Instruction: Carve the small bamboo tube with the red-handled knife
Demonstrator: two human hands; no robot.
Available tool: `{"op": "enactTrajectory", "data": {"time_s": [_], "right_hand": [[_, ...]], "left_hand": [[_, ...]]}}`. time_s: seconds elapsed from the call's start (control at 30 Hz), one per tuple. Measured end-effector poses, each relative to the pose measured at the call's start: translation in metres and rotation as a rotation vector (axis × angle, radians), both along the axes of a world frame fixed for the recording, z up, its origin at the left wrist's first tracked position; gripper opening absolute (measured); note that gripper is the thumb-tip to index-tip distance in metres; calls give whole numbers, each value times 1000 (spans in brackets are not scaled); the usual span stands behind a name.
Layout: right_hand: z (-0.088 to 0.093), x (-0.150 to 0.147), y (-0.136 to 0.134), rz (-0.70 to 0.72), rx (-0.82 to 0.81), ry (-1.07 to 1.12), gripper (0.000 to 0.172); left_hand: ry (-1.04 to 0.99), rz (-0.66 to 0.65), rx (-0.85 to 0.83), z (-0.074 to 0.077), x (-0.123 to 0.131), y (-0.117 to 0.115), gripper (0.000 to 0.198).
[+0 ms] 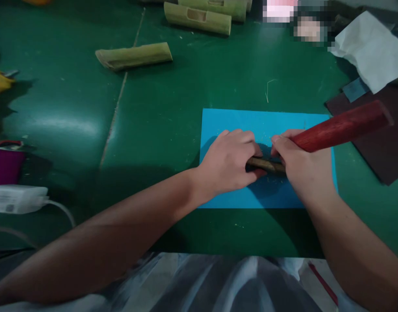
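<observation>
My left hand [229, 162] is closed around one end of a slim brown bamboo piece [266, 164], which lies low over a blue sheet [218, 119]. From the left hand the piece runs right, toward my right hand [308, 162], where its far end is hidden. Gripped in the right hand is a tool with a thick red wooden handle [345, 125]. The handle sticks out up and to the right; the tool's working end is hidden by the fingers. Small pale shavings dot the sheet between the hands.
A cut bamboo length [135, 56] lies ahead on the green table [153, 130]. Notched bamboo tubes [199, 18] sit at the back. White paper [371, 50] and a dark board [387, 143] are on the right; a white charger [18, 199] and purple object [5, 164] are left.
</observation>
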State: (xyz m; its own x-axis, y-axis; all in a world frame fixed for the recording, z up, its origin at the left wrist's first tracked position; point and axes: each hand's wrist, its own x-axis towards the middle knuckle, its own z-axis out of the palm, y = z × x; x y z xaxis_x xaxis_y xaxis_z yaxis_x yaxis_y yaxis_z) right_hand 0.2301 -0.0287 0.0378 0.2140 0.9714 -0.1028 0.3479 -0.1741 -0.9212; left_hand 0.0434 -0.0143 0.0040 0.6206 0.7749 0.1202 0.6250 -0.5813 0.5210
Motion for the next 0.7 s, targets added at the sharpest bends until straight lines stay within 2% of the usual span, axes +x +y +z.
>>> {"op": "enactTrajectory", "data": {"time_s": [0.5,0.7], "right_hand": [[-2,1,0,29,10,-13,29],[-4,3,-3,53,34,-57,30]], "left_hand": [[18,-4,-8,3,0,-3,25],[-14,-34,-3,-3,0,1,22]]}}
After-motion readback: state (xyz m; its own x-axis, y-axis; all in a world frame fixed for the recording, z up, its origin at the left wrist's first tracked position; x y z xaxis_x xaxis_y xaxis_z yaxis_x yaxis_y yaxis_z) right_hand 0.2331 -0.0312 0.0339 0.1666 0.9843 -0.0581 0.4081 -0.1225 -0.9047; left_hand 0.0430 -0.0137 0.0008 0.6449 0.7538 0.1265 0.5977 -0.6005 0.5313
